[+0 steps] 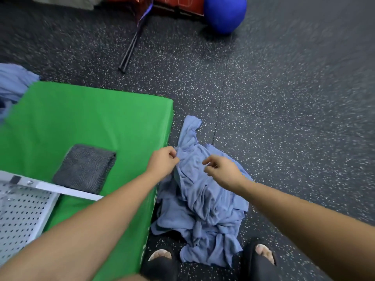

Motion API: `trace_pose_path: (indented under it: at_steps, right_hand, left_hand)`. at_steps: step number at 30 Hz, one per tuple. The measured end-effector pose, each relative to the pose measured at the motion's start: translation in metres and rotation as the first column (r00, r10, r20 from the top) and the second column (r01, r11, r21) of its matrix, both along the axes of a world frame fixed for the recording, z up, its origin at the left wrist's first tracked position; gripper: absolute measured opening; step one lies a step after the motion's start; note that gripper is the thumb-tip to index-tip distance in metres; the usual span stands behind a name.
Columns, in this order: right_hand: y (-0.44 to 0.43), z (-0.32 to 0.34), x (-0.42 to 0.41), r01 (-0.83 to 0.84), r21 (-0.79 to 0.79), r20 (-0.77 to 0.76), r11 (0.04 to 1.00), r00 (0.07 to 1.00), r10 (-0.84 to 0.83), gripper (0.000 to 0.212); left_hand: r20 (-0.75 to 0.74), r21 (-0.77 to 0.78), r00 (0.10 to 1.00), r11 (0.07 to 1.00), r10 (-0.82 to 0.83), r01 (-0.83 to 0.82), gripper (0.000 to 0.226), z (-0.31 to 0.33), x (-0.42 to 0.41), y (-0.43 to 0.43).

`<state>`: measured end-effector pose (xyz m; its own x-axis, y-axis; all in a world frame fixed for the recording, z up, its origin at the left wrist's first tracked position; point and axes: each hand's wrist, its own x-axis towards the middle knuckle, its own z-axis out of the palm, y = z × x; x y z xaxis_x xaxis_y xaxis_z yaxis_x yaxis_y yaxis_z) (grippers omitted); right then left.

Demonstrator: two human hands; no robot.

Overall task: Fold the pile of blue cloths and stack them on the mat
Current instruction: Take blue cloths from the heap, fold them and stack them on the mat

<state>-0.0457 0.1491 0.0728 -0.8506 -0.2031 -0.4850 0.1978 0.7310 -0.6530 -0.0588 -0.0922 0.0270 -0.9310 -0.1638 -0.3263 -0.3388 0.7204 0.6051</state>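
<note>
The pile of blue cloths [203,209] lies crumpled on the floor [284,98], directly beneath the 2 grips and reaching back to the person's sandals [160,264]. The left grip [162,161] is clenched on the top cloth [188,134], pinching a bunched edge between thumb and fingers. This looks like the way to peel 1 piece off the tangle, and the rest of that cloth trails onto the floor beyond the grip. The right grip [223,171] hovers just beside it over the same cloth with fingers curled. I cannot tell whether it has caught any fabric, though it seems placed to take a second edge so the cloth can be spread.

Just left of the left grip sits the green mat [81,118], close enough for stacking. No blue cloth is folded on it yet, so the task appears barely begun. A grey folded cloth [85,168] rests on it, with a perforated white panel [24,209] nearer the person. More blue fabric [14,82] lies at the mat's far-left corner. Well beyond the grips are black poles [129,51] and a blue ball [224,14].
</note>
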Motion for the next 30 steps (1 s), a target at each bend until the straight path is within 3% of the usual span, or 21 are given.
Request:
trace_pose_path:
  at_steps: [4,7,11,15,20,24,28,30]
  right_hand:
    - [-0.003,0.046,0.001,0.036,-0.111,-0.107,0.993,0.993,-0.048,0.024]
    - [-0.002,0.09,0.003,0.032,-0.149,-0.258,0.988,0.964,-0.07,0.041]
    - [0.007,0.155,0.004,-0.022,-0.181,-0.435,0.983,0.898,-0.06,0.059]
    - [0.018,0.217,0.013,-0.046,-0.202,-0.52,0.978,0.851,-0.068,0.047]
    - [0.027,0.283,0.032,-0.036,-0.342,-0.568,0.939,0.804,-0.176,0.009]
    - [0.044,0.332,0.05,-0.04,-0.401,-0.619,0.915,0.749,-0.238,0.011]
    - [0.056,0.348,0.068,-0.051,-0.442,-0.574,0.895,0.783,-0.239,0.013]
    - [0.064,0.347,0.074,-0.012,-0.379,-0.563,0.925,0.797,-0.22,0.014]
  left_hand:
    - [-0.101,0.062,0.989,0.991,-0.11,0.117,0.018,0.066,-0.011,0.007]
    - [-0.173,0.054,0.961,0.973,-0.214,0.226,0.005,0.121,-0.013,0.017]
    - [-0.256,-0.003,0.904,0.935,-0.344,0.355,0.009,0.203,-0.009,0.034]
    - [-0.343,0.018,0.838,0.888,-0.425,0.459,0.012,0.279,0.003,0.048]
    - [-0.479,0.146,0.799,0.865,-0.363,0.481,0.01,0.352,0.026,0.068]
    - [-0.556,0.303,0.797,0.836,-0.235,0.458,0.012,0.388,0.049,0.085]
    - [-0.594,0.383,0.794,0.821,-0.133,0.424,0.014,0.406,0.063,0.099]
    - [-0.599,0.433,0.799,0.815,-0.06,0.386,0.012,0.411,0.068,0.106]
